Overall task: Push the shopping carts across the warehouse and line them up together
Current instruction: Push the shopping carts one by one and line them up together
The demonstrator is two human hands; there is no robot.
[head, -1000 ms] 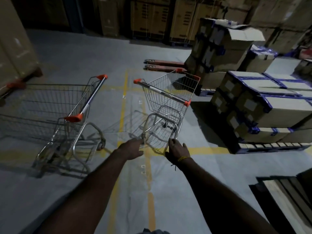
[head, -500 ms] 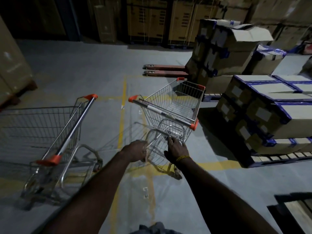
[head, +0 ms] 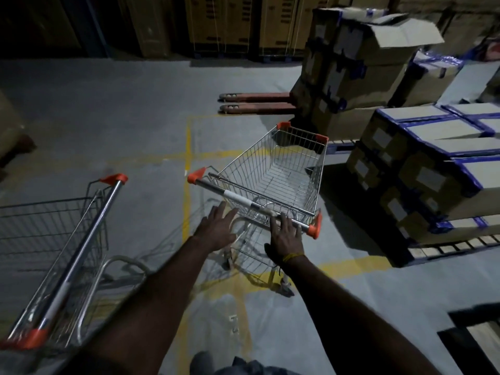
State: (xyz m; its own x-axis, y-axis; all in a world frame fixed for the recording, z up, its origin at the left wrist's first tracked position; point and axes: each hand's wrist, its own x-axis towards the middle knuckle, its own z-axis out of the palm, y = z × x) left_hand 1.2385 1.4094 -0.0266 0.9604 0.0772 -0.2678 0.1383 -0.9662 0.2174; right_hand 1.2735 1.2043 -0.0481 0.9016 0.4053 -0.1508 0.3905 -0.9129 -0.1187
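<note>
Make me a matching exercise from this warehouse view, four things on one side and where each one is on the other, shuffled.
Things:
1. Cart with hands at its handle
2. Second cart
3. Pallet jack forks
4. Blue-taped boxes

Places:
A. Flat on the floor, far centre
B. Stacked on pallets, right side
C. Centre, straight ahead
D. Lower left edge of view

Pairs: 1-C, 2-D, 3-A, 4-B

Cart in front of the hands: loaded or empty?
Empty. The shopping cart basket shows only bare wire mesh, with the floor visible through it.
</note>
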